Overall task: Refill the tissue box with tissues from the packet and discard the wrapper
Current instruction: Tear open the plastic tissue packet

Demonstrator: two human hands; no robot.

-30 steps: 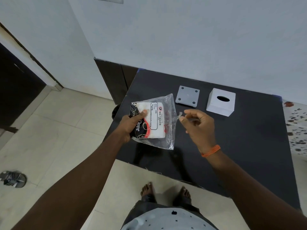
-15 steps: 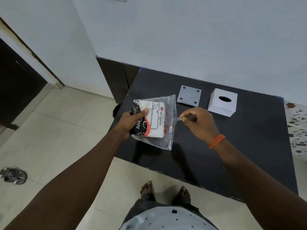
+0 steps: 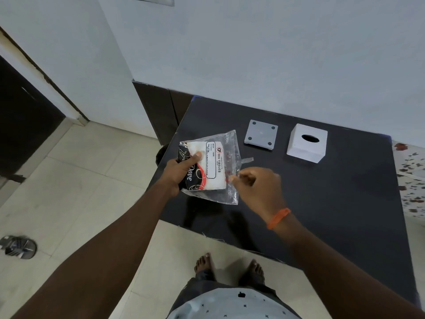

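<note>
A: Far left on the floor tiles lies a sandal (image 3: pixel 18 247). What does your left hand (image 3: pixel 181 168) have?

B: It is closed around the tissue packet (image 3: pixel 208 166), thumb pressed on the printed front, fingers behind. You hold the packet in the air over the near left part of the black table (image 3: pixel 333 203).

A: And the clear wrapper?

B: The plastic stands loose past the tissues on the right side, with a small tab (image 3: pixel 247 160) sticking out toward the box.

A: Your right hand (image 3: pixel 257 187)?

B: Curled tight, fingertips pinched together at the wrapper's right edge; an orange band (image 3: pixel 278 218) sits on that wrist. Whether plastic is actually caught between the fingertips, I cannot tell.

A: Further right?

B: A grey square base plate (image 3: pixel 261 137) lies flat on the table, and just beside it, apart from it, stands the white tissue box (image 3: pixel 307 146), oval slot on top. Both are well apart from your hands.
</note>
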